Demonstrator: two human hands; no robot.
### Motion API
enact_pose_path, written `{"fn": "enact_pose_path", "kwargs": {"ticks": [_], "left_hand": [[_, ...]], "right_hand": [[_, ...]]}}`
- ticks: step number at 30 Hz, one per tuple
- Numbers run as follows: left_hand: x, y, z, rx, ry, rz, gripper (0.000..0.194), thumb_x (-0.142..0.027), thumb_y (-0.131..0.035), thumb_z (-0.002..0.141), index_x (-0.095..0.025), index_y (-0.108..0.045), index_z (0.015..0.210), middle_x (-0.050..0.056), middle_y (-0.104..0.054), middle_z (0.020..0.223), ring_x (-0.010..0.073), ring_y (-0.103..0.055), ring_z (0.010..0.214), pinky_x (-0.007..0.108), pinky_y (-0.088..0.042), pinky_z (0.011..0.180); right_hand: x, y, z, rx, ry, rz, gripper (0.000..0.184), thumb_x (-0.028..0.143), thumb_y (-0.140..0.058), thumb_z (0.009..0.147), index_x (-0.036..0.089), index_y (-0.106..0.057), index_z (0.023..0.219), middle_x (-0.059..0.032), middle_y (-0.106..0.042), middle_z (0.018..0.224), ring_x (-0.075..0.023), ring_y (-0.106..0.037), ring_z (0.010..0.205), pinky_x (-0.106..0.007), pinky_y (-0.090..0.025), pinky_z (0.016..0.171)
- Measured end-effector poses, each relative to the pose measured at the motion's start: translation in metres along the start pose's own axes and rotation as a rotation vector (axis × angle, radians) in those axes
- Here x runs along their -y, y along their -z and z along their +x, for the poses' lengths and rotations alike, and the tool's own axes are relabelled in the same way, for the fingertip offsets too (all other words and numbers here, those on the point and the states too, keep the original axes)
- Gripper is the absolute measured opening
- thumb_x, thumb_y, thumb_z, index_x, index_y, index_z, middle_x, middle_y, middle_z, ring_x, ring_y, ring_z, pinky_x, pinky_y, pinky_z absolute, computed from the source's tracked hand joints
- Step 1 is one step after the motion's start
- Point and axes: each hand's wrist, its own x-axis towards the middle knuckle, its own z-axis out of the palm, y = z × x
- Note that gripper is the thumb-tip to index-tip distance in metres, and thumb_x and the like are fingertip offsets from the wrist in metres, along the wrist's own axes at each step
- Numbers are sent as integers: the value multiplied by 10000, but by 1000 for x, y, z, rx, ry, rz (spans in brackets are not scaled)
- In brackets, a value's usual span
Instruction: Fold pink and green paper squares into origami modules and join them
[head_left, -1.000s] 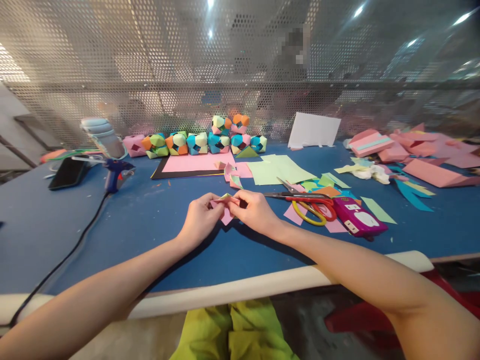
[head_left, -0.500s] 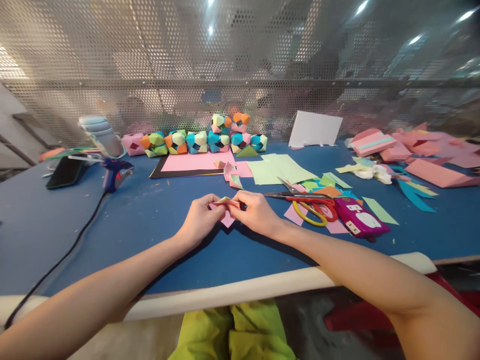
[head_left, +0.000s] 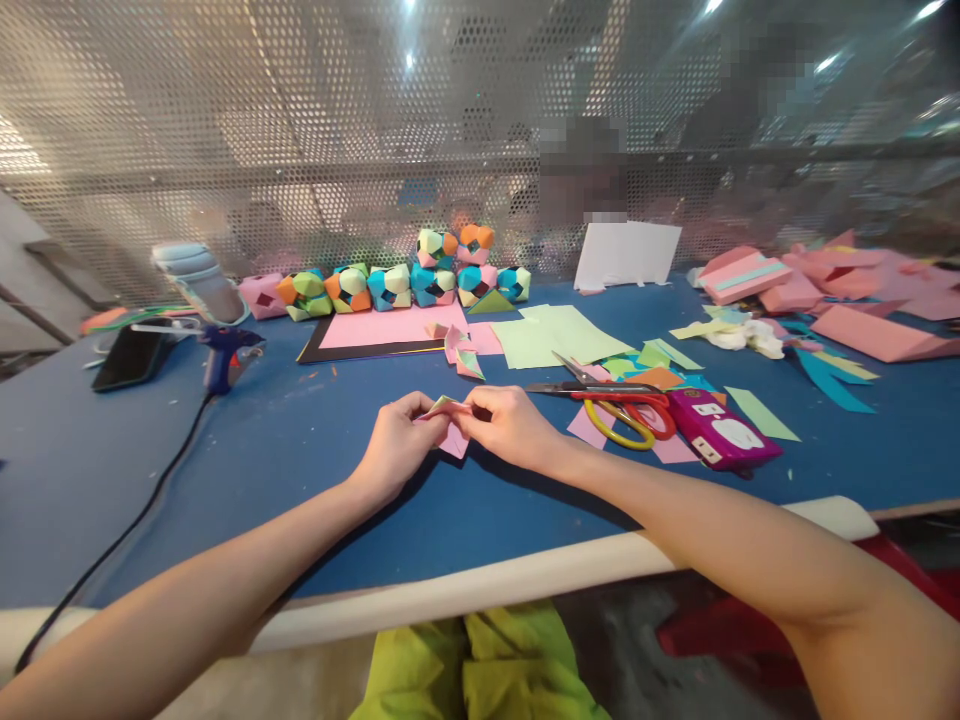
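A small folded paper piece (head_left: 454, 441), pink with a pale green tip, is pinched between my two hands above the blue table (head_left: 330, 545). My left hand (head_left: 397, 445) grips its left side with thumb and fingers closed. On the other side, my right hand (head_left: 504, 422) is closed on it too, and the fingers hide part of the folds. Just beyond my hands lies another folded pink and green paper piece (head_left: 463, 352). To the right, scissors with red handles (head_left: 652, 405) and scissors with yellow handles (head_left: 621, 428) lie across paper scraps.
Several colourful paper balls (head_left: 391, 287) line the back, by a perforated metal screen (head_left: 337, 110). A glue gun (head_left: 223, 357), phone (head_left: 131, 358) and bottle (head_left: 199, 283) are at left. A purple packet (head_left: 721, 432), green sheets (head_left: 555, 336) and a pink paper pile (head_left: 862, 290) are at right.
The paper piece has turned slightly between my fingers, and its lower pink flap shows a little differently. Both hands keep their hold. The whole view has shifted slightly.
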Motion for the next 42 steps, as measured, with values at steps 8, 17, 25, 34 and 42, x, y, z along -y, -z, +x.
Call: {"fn": "enact_pose_path", "kwargs": {"ticks": [8,17,25,34,42], "left_hand": [[0,-1,-4,-54,46,-47,118,-207,-625,633,-163,-529,582,-47,-514,558,87,-434,553,206,-320,525],[-2,-1,-8,-65,139,-163,153,-199,-632,588,-170,-484,560,-58,-477,514,75,-406,492,205,-276,483],[-4,0,-9,-51,162,-134,154,-214,-631,581,-173,-482,570,-59,-475,520,80,-414,492,207,-272,484],[-5,1,-8,-88,145,-102,160,-201,-607,580,-175,-450,561,-74,-436,516,64,-370,487,203,-255,476],[-2,1,-2,-128,113,-183,185,-201,-647,592,-181,-464,617,-73,-482,542,72,-410,509,205,-295,502]], "right_hand": [[4,-2,0,-113,62,128,212,202,-528,873,153,-635,697,-17,-615,676,-107,-547,612,-235,-420,608],[3,2,0,-69,22,176,164,246,-555,845,146,-680,876,-47,-668,827,-113,-595,651,-246,-477,643],[3,0,1,-137,-21,193,118,152,-532,810,158,-646,781,-21,-664,771,-127,-592,710,-250,-470,675],[7,2,3,-82,-111,302,163,228,-515,846,142,-650,876,-46,-663,895,-120,-588,760,-245,-462,697],[2,-4,2,-83,-97,174,155,204,-555,832,155,-594,691,-3,-616,649,-102,-528,592,-231,-408,572]]}}
